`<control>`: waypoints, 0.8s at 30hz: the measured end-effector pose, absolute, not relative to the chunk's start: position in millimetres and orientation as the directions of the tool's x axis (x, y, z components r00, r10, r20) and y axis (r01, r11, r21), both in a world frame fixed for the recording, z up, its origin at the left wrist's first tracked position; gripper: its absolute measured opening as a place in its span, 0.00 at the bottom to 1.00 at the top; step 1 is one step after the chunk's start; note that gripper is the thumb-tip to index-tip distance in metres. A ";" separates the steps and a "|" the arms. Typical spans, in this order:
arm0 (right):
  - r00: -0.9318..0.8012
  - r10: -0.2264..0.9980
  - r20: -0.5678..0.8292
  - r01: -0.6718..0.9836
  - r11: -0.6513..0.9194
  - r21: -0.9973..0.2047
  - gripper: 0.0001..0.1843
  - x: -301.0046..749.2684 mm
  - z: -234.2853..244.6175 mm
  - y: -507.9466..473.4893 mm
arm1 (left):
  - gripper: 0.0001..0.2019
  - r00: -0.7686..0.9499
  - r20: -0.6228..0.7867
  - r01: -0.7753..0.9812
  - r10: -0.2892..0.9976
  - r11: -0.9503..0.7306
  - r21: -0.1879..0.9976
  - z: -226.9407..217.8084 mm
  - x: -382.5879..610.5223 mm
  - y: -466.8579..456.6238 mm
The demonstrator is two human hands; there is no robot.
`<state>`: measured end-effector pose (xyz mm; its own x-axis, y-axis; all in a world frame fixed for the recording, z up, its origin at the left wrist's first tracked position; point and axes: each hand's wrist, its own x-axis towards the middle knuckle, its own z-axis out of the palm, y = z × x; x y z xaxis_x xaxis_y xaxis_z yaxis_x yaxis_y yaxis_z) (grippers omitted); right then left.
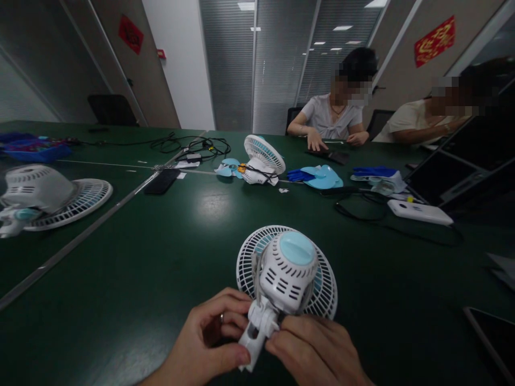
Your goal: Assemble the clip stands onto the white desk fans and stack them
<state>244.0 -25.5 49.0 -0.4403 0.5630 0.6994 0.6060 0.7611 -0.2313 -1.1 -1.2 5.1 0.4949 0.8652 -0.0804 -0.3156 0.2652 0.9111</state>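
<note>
A small white fan (287, 273) with a light blue cap on its motor housing lies face down on the green table, its round grille underneath. From the housing a white clip bracket (259, 324) juts toward me. My left hand (213, 335) grips the bracket from the left, thumb near its lower end and fingers curled behind it. On the other side my right hand (316, 346) is closed at the bracket's joint, its fingertips pressed against a small white part there. What lies under those fingertips is hidden.
Another white fan (40, 193) lies at the left, a third fan (261, 161) farther back. Blue fan blades (324, 177), black cables (193, 145), a phone (162, 180) and a white power bank (420, 212) are about. Two people sit across the table (177, 241).
</note>
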 end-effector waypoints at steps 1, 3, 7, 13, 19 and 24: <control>-0.422 0.539 0.729 0.601 0.768 -0.220 0.14 242.9 47.7 -24.4 | 0.21 0.493 -0.079 -0.317 0.866 0.263 0.911 5.9 -1.0 -1.2; -0.441 0.515 0.735 0.597 0.780 -0.189 0.13 243.3 47.3 -22.2 | 0.21 0.493 -0.070 -0.323 0.867 0.258 0.910 7.5 -0.7 -1.2; -0.485 0.539 0.688 0.621 0.767 -0.163 0.23 246.6 50.2 -19.5 | 0.21 0.502 -0.057 -0.316 0.863 0.244 0.917 8.8 0.2 -1.5; -0.348 0.561 0.751 0.704 0.686 -0.187 0.20 236.5 37.9 -19.6 | 0.22 0.501 -0.059 -0.310 0.863 0.242 0.919 5.3 -0.6 -2.6; -0.480 0.520 0.706 0.651 0.751 -0.109 0.18 244.3 43.3 -22.0 | 0.22 0.498 -0.061 -0.311 0.865 0.243 0.919 5.9 -0.3 -1.7; -0.379 0.552 0.743 0.688 0.705 -0.173 0.18 236.2 41.5 -19.0 | 0.21 0.493 -0.064 -0.302 0.868 0.239 0.923 7.9 1.9 -1.3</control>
